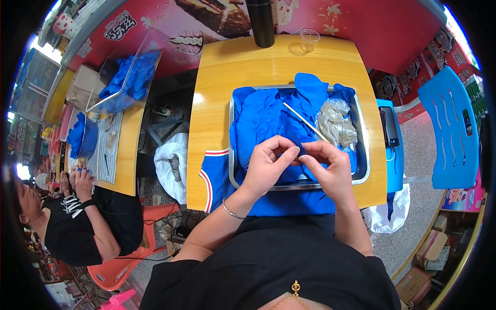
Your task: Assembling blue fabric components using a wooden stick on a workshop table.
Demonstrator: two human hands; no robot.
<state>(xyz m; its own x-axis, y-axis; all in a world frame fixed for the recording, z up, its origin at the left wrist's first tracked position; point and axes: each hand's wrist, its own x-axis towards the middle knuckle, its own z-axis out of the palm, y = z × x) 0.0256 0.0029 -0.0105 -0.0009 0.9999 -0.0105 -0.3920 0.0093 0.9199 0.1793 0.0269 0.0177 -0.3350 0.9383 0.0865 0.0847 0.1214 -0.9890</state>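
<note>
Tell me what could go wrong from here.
The dark blue cloth, pinched in the left grip and right grip, could slip and get lost in the similar blue pile below. The pale stick lies slantwise close to the right grip, so a sideways move might knock it.

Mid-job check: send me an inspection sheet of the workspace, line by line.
Surface: yellow wooden table, bearing a metal tray
Work items: blue fabric pieces heaped in the tray; a dark blue piece in hand
Clutter: pale stick and crumpled translucent bag in the tray; clear cup toward the far edge
Left hand: pinching the dark blue piece
Right hand: pinching it too
Cables: dark cord by the orange chair
Surroundings: another person at left; blue chair at right
</note>
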